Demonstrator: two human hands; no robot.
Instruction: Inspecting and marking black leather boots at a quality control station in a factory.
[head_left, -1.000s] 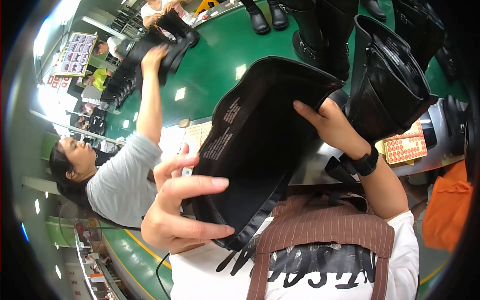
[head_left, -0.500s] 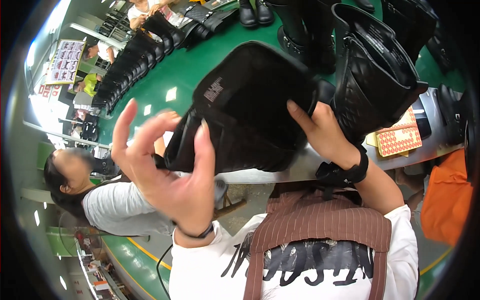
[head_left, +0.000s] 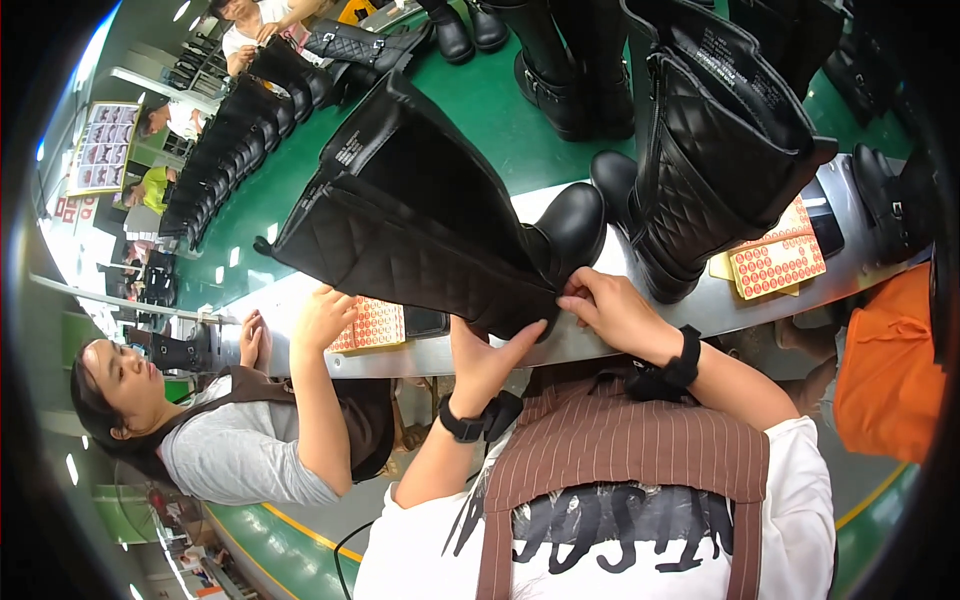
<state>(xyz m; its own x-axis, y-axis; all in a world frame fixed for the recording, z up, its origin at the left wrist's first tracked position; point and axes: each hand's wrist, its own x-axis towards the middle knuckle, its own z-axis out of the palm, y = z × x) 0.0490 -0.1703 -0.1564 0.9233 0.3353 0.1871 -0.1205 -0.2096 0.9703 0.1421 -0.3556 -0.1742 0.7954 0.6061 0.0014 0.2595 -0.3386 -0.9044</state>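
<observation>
A tall black quilted boot [head_left: 400,235] leans to the left over the metal edge of the table, its wide top opening at the upper left and its rounded toe pointing right. My left hand [head_left: 485,365] grips it low at the heel end, thumb stretched along the underside and the other fingers partly hidden behind the boot. At the ankle, the fingertips of my right hand [head_left: 610,315] pinch together against the boot; any small part between them is too hard to make out. A second quilted boot [head_left: 710,150] stands upright just to the right.
Cardboard sheets of red round stickers [head_left: 778,265] lie on the metal bench [head_left: 700,325]. More black boots [head_left: 575,70] stand on the green tabletop [head_left: 470,110], with a long row [head_left: 225,145] at the left. A co-worker in grey [head_left: 240,430] sits close at my left, one hand near another sticker sheet.
The boot has turned from its opening facing me to lying tilted left with its toe showing. My left hand, raised and spread before, now holds the heel; my right moved from rim to ankle.
</observation>
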